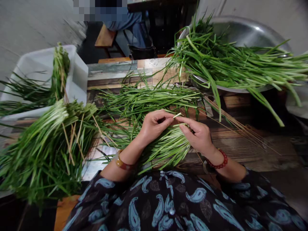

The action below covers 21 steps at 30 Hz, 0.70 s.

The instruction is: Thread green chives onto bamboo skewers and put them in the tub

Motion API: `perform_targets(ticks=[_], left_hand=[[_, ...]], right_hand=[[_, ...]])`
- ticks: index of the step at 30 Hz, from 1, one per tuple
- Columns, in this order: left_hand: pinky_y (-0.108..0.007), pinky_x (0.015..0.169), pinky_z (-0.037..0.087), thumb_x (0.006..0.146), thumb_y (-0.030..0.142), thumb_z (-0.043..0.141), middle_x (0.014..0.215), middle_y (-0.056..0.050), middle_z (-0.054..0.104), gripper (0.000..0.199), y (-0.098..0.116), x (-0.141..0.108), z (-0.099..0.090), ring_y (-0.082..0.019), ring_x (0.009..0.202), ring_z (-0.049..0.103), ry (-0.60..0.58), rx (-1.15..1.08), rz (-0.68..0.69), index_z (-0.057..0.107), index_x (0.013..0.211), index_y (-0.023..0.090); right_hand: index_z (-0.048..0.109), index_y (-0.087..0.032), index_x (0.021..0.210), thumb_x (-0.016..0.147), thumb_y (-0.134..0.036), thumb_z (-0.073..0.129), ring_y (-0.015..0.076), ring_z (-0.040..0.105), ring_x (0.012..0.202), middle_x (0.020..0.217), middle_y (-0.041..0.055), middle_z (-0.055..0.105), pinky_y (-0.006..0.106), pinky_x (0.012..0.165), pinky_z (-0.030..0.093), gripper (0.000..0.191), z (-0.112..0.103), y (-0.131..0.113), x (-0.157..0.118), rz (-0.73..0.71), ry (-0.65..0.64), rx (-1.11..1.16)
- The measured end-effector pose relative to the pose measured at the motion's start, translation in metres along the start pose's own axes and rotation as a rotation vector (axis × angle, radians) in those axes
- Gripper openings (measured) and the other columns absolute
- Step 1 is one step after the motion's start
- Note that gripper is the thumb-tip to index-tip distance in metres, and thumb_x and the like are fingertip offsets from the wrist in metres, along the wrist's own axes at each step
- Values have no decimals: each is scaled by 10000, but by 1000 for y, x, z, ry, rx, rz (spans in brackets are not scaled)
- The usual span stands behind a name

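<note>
Over the middle of the table, my left hand [157, 125] pinches the pale end of a green stalk [177, 115] between thumb and fingertips. Close beside it on the right, my right hand [197, 133] is closed around a thin skewer, mostly hidden by the fingers. A row of chive-like stalks [166, 149] hangs from the skewer below my hands, pale ends up. Just beyond my hands lies a loose pile of green stalks [154, 99] on the wooden table [240, 152].
A metal basin [255, 29] heaped with long stalks stands at the back right, bare skewers [237, 123] in front of it. At left are a white bin [80, 75] and skewered bunches [40, 141]. A person [134, 27] sits beyond the table near a wooden stool [105, 36].
</note>
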<state>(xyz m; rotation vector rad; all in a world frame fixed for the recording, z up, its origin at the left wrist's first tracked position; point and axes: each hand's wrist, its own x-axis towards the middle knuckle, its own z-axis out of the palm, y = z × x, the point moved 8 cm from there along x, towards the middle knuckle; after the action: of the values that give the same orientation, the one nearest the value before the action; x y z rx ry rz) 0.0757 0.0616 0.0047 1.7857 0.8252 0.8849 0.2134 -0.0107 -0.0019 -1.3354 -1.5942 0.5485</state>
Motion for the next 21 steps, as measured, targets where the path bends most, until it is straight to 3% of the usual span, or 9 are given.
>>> perform_targets(ticks=[9, 21], left_hand=[[-238, 645, 465, 850, 247, 672, 775, -48, 729, 133, -3, 0, 1, -132, 694, 633, -3, -51, -49, 771, 846, 158], [-219, 647, 463, 867, 170, 644, 740, -36, 719, 113, 12, -2, 1, -111, 672, 627, 52, 145, 161, 754, 846, 158]], right_hand=[[735, -213, 1125, 924, -238, 570, 179, 756, 913, 1086, 43, 775, 285, 847, 606, 262, 0, -1, 0, 16, -12, 1], [727, -196, 1107, 923, -214, 572, 167, 750, 911, 1062, 49, 781, 261, 834, 590, 241, 0, 0, 0, 9, 1, 18]])
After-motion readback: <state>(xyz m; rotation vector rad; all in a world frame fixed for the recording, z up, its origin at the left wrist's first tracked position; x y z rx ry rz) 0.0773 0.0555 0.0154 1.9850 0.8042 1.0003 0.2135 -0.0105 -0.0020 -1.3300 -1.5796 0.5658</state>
